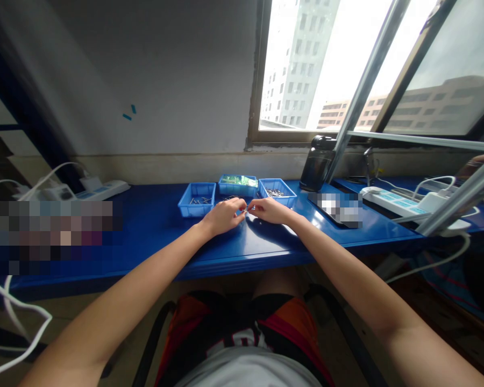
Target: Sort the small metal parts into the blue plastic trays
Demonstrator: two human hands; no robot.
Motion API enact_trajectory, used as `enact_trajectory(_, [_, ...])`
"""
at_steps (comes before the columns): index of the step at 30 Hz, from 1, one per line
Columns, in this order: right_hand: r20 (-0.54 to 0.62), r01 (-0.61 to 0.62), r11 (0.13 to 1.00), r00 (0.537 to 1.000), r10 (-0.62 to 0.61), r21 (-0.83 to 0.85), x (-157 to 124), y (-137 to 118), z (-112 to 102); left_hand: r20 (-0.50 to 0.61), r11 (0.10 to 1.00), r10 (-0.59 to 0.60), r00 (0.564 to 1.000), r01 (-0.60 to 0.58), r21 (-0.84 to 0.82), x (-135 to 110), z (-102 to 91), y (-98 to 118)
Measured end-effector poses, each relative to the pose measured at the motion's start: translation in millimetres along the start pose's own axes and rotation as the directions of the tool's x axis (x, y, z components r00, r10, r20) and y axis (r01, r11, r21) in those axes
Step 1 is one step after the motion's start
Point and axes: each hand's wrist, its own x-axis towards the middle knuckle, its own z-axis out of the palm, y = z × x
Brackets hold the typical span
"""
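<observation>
My left hand (225,214) and my right hand (268,210) meet over the blue table (153,231), fingertips pinched together on a tiny metal part (246,209) between them. Just beyond the hands stand three small blue trays: a left tray (197,199) with a few small metal pieces, a middle tray (237,185) holding green-tinted packets, and a right tray (277,191) with small metal parts. Some loose metal pieces lie on the table behind my left hand.
A dark bottle (317,163) stands right of the trays by a slanted metal bar (367,80). A white power strip (403,202) with cables lies at the right, another power strip (100,189) at the left. White cables hang off the left edge.
</observation>
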Motion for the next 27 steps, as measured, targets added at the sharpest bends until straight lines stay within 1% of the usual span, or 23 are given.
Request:
enact_trajectory(9, [0.001, -0.003, 1.0, 1.0, 0.003, -0.004, 0.5, 2.0, 0.7, -0.036, 0.999, 0.023, 0.999, -0.022, 0.039, -1.4, -1.7, 2.5])
enact_trajectory(15, [0.001, -0.005, 1.0, 1.0, 0.005, -0.003, 0.0, 3.2, 0.8, 0.007, 0.995, 0.044, 0.999, -0.044, 0.085, -1.0, 0.1, 0.2])
enact_trajectory(18, [0.003, -0.007, 1.0, 1.0, 0.007, -0.006, -0.5, 2.0, 0.2, 0.02, 0.992, 0.031, 0.999, -0.033, 0.118, -0.5, 0.4, -0.4])
enact_trajectory(23, [0.014, -0.006, 1.0, 1.0, 0.006, -0.011, -0.1, 0.9, -0.6, 0.034, 0.993, 0.011, 0.999, -0.015, 0.116, 0.2, -1.1, 0.8])
enact_trajectory(27, [0.015, -0.006, 1.0, 1.0, 0.006, -0.018, 0.5, 3.6, 0.4, 0.02, 0.995, 0.01, 1.0, -0.012, 0.103, 0.5, -1.8, 0.5])
